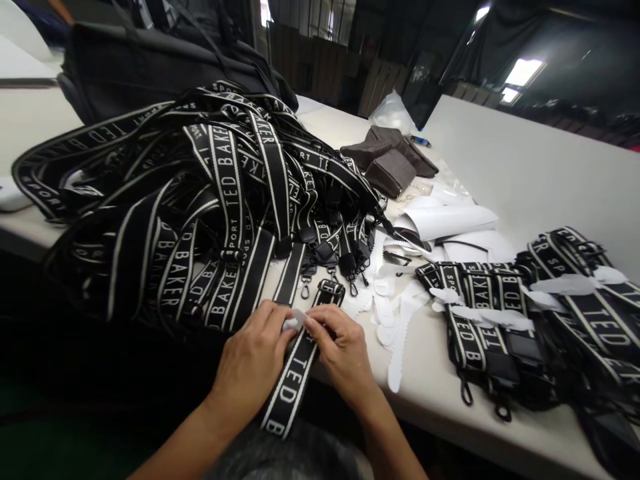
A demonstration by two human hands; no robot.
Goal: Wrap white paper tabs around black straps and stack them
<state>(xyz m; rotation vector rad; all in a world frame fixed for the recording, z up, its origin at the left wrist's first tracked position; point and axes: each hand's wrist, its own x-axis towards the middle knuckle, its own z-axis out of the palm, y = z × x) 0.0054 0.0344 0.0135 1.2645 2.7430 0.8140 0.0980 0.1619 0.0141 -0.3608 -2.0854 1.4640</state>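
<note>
A black webbing strap [293, 387] with white lettering and pale edges runs from the table edge down toward my lap. At its upper end is a black buckle [331, 290]. Between my fingertips a small white strip [299, 318] stands up over the strap. My left hand [256, 353] pinches this strip from the left side. From the right, my right hand [343, 347] has its thumb and forefinger closed at the strip's other side, and its curled fingers rest against the strap. Part of the strip is hidden behind the fingers.
A large heap of similar straps [225, 173] with metal clips fills the left. Loose white serrated strips [397, 340] lie right of my hands. Bundled straps [485, 327] wrapped with white strips sit farther right. Behind are brown pouches [393, 170] and a black bag [145, 73].
</note>
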